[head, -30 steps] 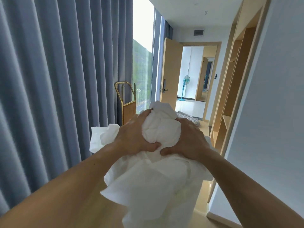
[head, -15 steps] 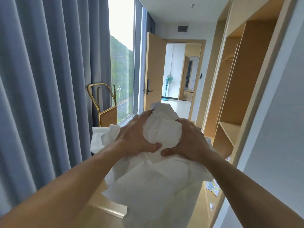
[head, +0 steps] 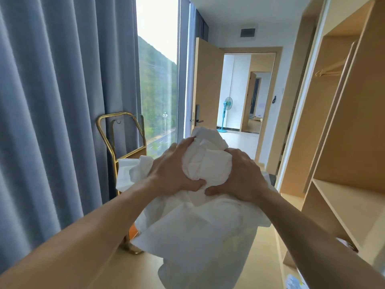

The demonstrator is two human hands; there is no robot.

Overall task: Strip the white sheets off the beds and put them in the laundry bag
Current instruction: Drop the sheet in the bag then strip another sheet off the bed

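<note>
Step in hand, as I read it: transport, not stripping. No bed was in view. The sheet was already off and wadded into a ball held out in front of the person, with loose folds hanging down below the wrists. Left hand gripped the ball from its left side, fingers curled over the top and thumb hooked under. Right hand mirrored it on the right, with the thumb tips close together under the wad. Both hands were clamped on cloth, neither spread nor idle. Scene was a passage: curtain and window on the left, open wardrobe on the right, open door ahead with a fan in the room beyond. A gold-framed cart stood against the curtain, behind the sheet's left edge, its lower part mostly hidden by cloth. No laundry bag could be picked out; if it sat on the cart or the floor, the sheet covered it, so can't tell. Next move, my guess: find the bag mouth and bring the wad over it, gathering the trailing folds first since they hung low enough to snag the cart frame. One hand would likely have to let go to hold the bag open, so the other needs enough cloth to keep the ball together.
</note>
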